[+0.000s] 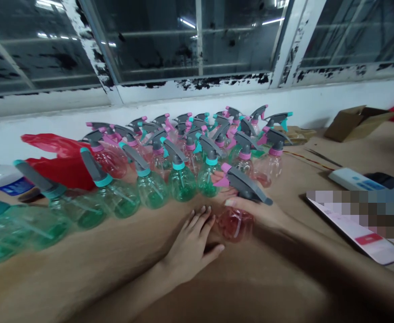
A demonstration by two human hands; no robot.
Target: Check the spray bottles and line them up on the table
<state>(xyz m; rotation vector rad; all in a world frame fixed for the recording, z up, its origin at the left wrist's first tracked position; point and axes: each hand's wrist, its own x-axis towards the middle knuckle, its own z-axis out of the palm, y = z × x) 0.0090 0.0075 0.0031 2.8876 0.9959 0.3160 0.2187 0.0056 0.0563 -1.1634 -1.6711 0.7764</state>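
Note:
A pink spray bottle (pixel 236 223) with a grey and pink trigger head stands tilted on the table, gripped around its neck by my right hand (pixel 247 204). Just left of it, my left hand (pixel 192 242) lies flat on the tabletop with its fingers stretched out, holding nothing. Behind my hands runs a front row of green spray bottles with grey and turquoise heads, among them one green bottle (pixel 182 183) close to my fingertips. Further back, several pink and green bottles stand crowded together, such as a pink bottle (pixel 272 161) at the right.
On the right lie a phone (pixel 338 220), partly pixelated, and a white and blue box (pixel 351 179). An open cardboard box (pixel 354 123) sits by the wall. Red plastic bags (pixel 62 166) and a white bottle with a blue cap (pixel 6 177) are at the left.

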